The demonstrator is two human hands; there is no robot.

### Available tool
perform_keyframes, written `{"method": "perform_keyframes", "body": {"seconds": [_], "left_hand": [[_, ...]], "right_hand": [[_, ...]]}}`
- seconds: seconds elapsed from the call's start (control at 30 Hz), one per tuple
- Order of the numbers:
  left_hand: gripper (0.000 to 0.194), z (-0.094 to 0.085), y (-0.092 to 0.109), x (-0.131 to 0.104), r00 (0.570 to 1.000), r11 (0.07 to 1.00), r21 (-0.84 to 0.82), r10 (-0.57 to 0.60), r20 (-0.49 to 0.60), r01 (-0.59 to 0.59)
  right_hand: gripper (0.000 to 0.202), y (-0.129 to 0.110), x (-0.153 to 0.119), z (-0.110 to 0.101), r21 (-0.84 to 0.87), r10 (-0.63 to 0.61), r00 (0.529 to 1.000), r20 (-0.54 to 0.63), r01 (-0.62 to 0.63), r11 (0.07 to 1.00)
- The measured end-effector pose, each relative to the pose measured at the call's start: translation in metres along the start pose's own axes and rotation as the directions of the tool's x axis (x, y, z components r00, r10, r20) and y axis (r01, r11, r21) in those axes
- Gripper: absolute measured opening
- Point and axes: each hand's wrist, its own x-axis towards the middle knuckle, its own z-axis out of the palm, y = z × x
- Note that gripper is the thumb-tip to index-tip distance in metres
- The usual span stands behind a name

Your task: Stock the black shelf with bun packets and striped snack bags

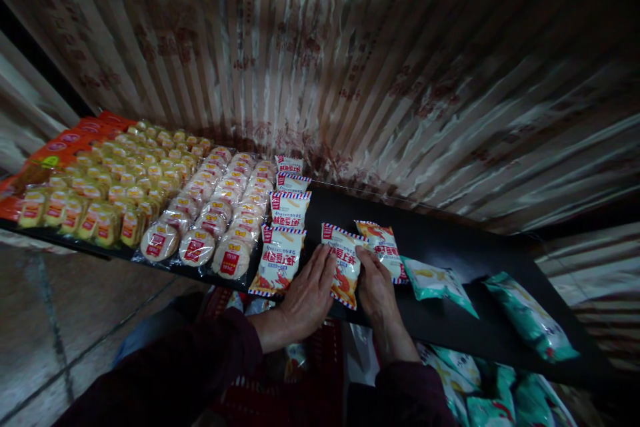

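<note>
A white and orange snack bag (345, 267) with a striped blue and red edge lies on the black shelf board (320, 210), between my two hands. My left hand (310, 290) presses its straight, joined fingers against the bag's left side. On the opposite side, my right hand (377, 287) grips the bag with thumb and fingers. A column of matching bags (280, 257) overlaps front to back just left of my left hand. Another matching bag (383, 247) lies tilted behind my right hand, partly covered by it.
Rows of round wrapped rice crackers (197, 247) and yellow wrapped snacks (133, 180) fill the left of the board, with orange packets (70, 143) at its end. Two green-white bags, one (440, 283) nearer, lie rightward. More green bags (493, 407) sit below. Striped plastic sheeting (300, 47) hangs behind.
</note>
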Motion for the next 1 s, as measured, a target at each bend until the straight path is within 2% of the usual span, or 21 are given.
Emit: {"method": "perform_keyframes", "body": {"seconds": [0.2, 0.33, 0.4, 0.53, 0.6, 0.67, 0.7, 0.77, 0.83, 0.9, 1.0], "left_hand": [[0.079, 0.004, 0.002, -0.003, 0.999, 0.993, -0.116, -0.004, -0.035, 0.0], [0.078, 0.004, 0.008, -0.002, 0.995, 0.942, -0.33, -0.076, -0.064, 0.051], [0.078, 0.003, 0.009, -0.001, 0.988, 0.891, -0.446, -0.13, -0.081, 0.081], [0.084, 0.003, 0.008, 0.0, 0.98, 0.743, -0.657, -0.194, -0.033, 0.125], [0.088, 0.003, 0.007, 0.001, 0.974, 0.62, -0.766, -0.223, 0.038, 0.172], [0.089, 0.001, 0.008, 0.004, 0.956, 0.449, -0.864, -0.27, 0.114, 0.229], [0.089, -0.002, 0.009, 0.007, 0.944, 0.359, -0.898, -0.296, 0.148, 0.253], [0.081, -0.008, 0.011, 0.011, 0.921, 0.201, -0.941, -0.336, 0.195, 0.272], [0.068, -0.016, 0.015, 0.015, 0.914, 0.095, -0.964, -0.351, 0.202, 0.25], [0.06, -0.022, 0.018, 0.017, 0.912, 0.051, -0.971, -0.359, 0.2, 0.233], [0.063, -0.024, 0.02, 0.015, 0.892, 0.058, -0.961, -0.391, 0.228, 0.271]], "right_hand": [[0.037, -0.002, -0.001, -0.002, -0.109, -0.013, 1.0, -0.017, 0.012, 0.994], [0.039, -0.002, 0.001, -0.005, -0.215, -0.107, 0.992, -0.071, 0.09, 0.973], [0.041, -0.002, 0.0, -0.005, -0.189, -0.106, 0.994, -0.024, 0.1, 0.977], [0.056, -0.003, -0.008, 0.001, -0.056, -0.016, 0.985, 0.175, 0.027, 0.998], [0.059, -0.003, -0.012, 0.003, -0.068, -0.003, 0.977, 0.213, 0.018, 0.998], [0.058, 0.0, -0.013, 0.003, -0.126, -0.009, 0.979, 0.206, 0.036, 0.991], [0.056, 0.002, -0.012, 0.002, -0.169, -0.047, 0.979, 0.197, 0.081, 0.982], [0.049, 0.007, -0.009, -0.001, -0.277, -0.196, 0.96, 0.199, 0.247, 0.929], [0.042, 0.011, -0.006, -0.005, -0.368, -0.368, 0.898, 0.244, 0.436, 0.821], [0.04, 0.013, -0.004, -0.007, -0.424, -0.469, 0.832, 0.295, 0.554, 0.717], [0.038, 0.015, -0.006, -0.007, -0.472, -0.534, 0.766, 0.359, 0.642, 0.604]]}}
